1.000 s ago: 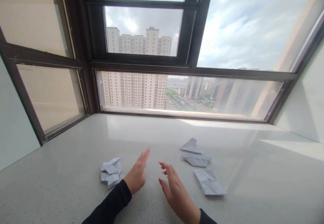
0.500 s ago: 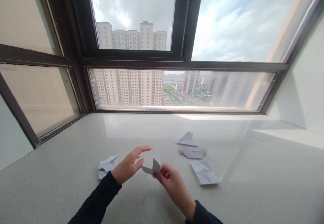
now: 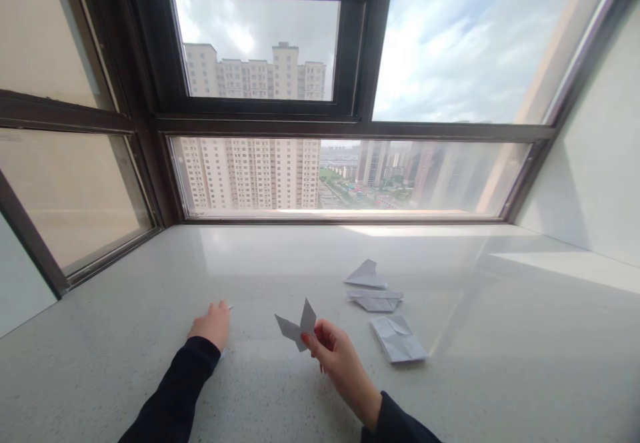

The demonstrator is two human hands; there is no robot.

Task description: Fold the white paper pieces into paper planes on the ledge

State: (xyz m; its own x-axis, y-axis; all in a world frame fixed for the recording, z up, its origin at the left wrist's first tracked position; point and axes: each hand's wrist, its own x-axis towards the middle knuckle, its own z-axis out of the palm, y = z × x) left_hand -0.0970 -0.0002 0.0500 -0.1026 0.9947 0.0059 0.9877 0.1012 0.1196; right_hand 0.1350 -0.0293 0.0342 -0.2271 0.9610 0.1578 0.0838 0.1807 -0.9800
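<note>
While our right hand pinches the folded paper above the windowsill, a hard squeeze could crease its 2 flaps; whether our left hand grips anything, we cannot tell.

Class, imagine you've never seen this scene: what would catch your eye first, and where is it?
Probably the pale, winged paper shape held in the right hand, low and near the middle. Next, the large dark-framed window across the upper half, with a tall apartment block beyond. Right of that hand, three folded papers lie on the sill.
</note>
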